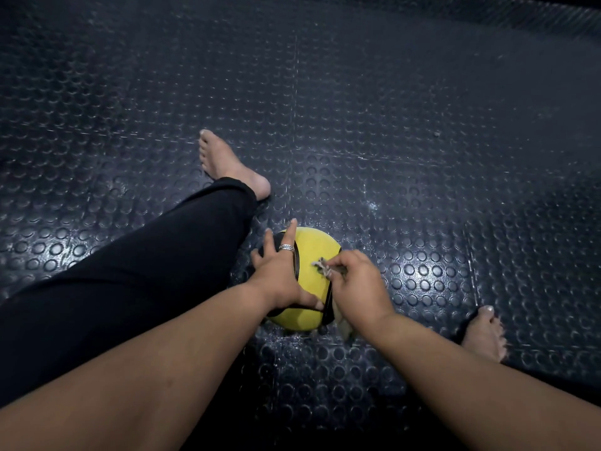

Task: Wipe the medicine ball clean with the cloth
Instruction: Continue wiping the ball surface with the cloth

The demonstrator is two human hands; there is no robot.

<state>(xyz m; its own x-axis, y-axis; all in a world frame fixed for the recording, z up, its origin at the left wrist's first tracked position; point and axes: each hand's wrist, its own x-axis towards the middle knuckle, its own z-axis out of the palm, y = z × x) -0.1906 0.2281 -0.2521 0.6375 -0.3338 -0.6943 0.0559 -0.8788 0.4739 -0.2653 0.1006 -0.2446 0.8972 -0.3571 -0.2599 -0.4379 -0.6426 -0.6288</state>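
A yellow medicine ball (313, 252) with black stripes rests on the dark floor between my legs. My left hand (282, 275) lies spread on the ball's left side, fingers apart, a ring on one finger, steadying it. My right hand (356, 284) is closed around a pale, frayed cloth (320, 266) and presses it against the ball's right upper side. A tail of the cloth hangs out below my right wrist. The ball's right side is hidden behind that hand.
The floor is black rubber matting with raised round studs (422, 157). My left leg in black trousers (146, 271) stretches out left of the ball, ending in a bare foot (227, 164). My right bare foot (484, 333) lies to the ball's right.
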